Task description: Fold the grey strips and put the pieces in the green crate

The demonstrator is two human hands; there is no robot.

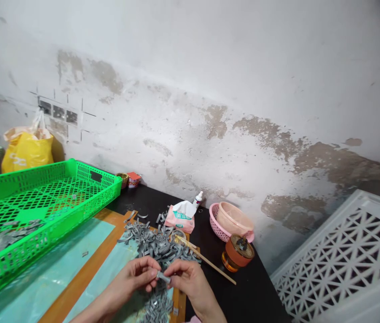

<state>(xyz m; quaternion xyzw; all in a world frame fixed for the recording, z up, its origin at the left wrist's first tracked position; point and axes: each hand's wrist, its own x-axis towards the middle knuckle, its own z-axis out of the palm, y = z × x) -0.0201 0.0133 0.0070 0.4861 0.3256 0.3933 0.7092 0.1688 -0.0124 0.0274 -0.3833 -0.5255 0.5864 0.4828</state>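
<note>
A small grey strip [163, 277] is held between my two hands, low in the head view. The fingertips of my left hand [139, 273] pinch its left end. At its other end, the thumb and fingers of my right hand [188, 278] are closed on it. Just beyond my hands lies a heap of loose grey strips [153, 240]. Below them, a pile of small grey pieces [158, 307] spreads over the board. What material the strip is made of I cannot tell.
On the left, a green plastic crate [85, 211] contains more grey pieces. Past the heap are a tissue pack [179, 220], a white bottle [197, 198], pink baskets [233, 220] and an orange-lidded jar [239, 253]. A wooden stick [213, 265] lies near my right hand. A white lattice crate [341, 251] stands at right.
</note>
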